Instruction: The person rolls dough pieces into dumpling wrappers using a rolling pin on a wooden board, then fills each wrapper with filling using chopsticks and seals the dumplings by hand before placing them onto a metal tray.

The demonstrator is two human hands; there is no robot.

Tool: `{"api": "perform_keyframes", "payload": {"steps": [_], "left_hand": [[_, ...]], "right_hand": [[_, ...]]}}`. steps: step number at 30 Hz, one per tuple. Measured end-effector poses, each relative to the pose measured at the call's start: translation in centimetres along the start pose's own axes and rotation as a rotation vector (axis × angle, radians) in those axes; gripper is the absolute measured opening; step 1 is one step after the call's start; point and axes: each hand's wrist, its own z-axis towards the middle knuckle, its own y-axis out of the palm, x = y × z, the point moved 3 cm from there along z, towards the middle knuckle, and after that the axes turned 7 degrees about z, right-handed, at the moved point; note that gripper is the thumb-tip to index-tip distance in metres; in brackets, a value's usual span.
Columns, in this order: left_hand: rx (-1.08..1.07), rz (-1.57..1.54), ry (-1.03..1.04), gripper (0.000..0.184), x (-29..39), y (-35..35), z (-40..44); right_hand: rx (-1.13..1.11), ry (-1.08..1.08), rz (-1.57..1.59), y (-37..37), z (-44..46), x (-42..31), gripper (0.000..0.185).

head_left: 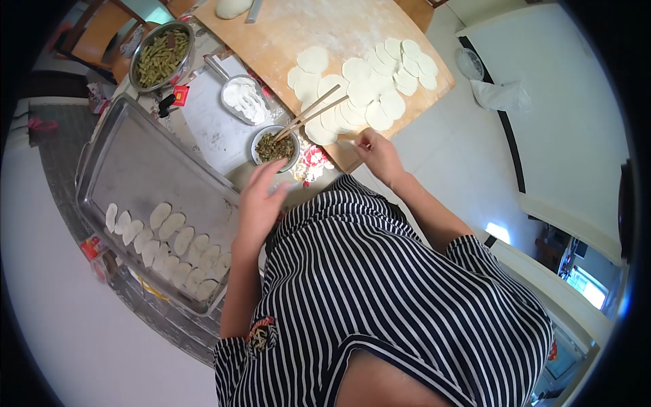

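Right hand (381, 157): at the near corner of the wooden board (285, 34), thumb and fingers nearly closed in a pinch. Pale bit at the fingertips, looks like thin dough; can't tell if it's actually gripped or just touched.

Left hand (259, 201): open, fingers spread and motion-blurred, fingertips at the near side of the filling bowl (295, 159). Can't tell if they touch the rim. Pale smear beside the thumb; too blurred to say whether the hand has hold of anything.

Filling bowl holds chopped filling (270, 148), brown and green. Two wooden chopsticks (310, 112) lean on its rim, lower ends in the filling, other ends out over the wrappers.

Round dough wrappers (363, 87) lie on the near part of the board, many overlapping. Dough lump (233, 7) at the board's far edge, flat metal tool (254, 11) just beside it.

Metal scoop (226, 85) with white powder (245, 100) sits between board and tray, near the filling bowl, on a white sheet (207, 132).

Metal tray (152, 146) on the left: folded dumplings (183, 241) in slanting rows at its near end. Past its far end, metal basin (138, 85) of cut green pods (163, 60); red packet (181, 95) near it.
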Motion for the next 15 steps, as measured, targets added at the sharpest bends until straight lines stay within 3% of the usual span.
{"api": "perform_keyframes", "payload": {"steps": [2, 4, 5, 6, 7, 8, 9, 10, 12, 13, 15], "left_hand": [[-0.088, 0.15, 0.201, 0.054, 2.9, 1.5, 1.5], [-0.074, 0.301, 0.407, 0.05, 4.5, 2.8, 2.9], [-0.067, 0.304, 0.398, 0.05, 4.5, 3.1, 3.2], [-0.148, 0.168, 0.24, 0.045, 3.9, 3.5, 3.6], [-0.224, 0.03, 0.082, 0.039, 3.1, 4.0, 3.7], [-0.211, 0.032, 0.073, 0.039, 2.4, 4.3, 3.6], [-0.164, -0.15, -0.055, 0.034, 0.8, 4.5, 3.2], [-0.112, -0.334, -0.182, 0.029, -0.4, 4.3, 2.6], [0.061, -0.565, -0.363, 0.028, -2.2, 3.6, 1.0], [0.151, -0.745, -0.428, 0.03, -3.2, 3.5, 0.2], [0.272, -0.927, -0.504, 0.032, -4.9, 3.4, -1.4]], "right_hand": [[-0.108, -0.558, 0.042, 0.3, -1.3, -3.4, 0.013], [-0.194, -0.696, 0.071, -0.1, -2.3, -7.3, 0.013], [-0.274, -0.83, 0.097, -0.1, -2.9, -8.8, 0.013], [-0.286, -0.836, 0.1, 0.0, -3.3, -9.4, 0.013], [-0.313, -0.738, 0.204, 0.3, -3.3, -9.7, 0.012], [-0.34, -0.638, 0.306, 0.3, -3.0, -9.7, 0.011], [-0.444, -0.349, 0.419, 0.7, -1.7, -8.2, 0.028], [-0.464, -0.356, 0.42, 1.1, -0.5, -7.2, 0.028], [-0.322, -0.002, 0.564, 2.0, 2.8, -4.4, 0.057], [-0.381, -0.004, 0.56, 2.3, 4.1, -4.3, 0.082], [-0.465, -0.055, 0.623, 3.2, 6.1, -5.4, 0.08]]}}
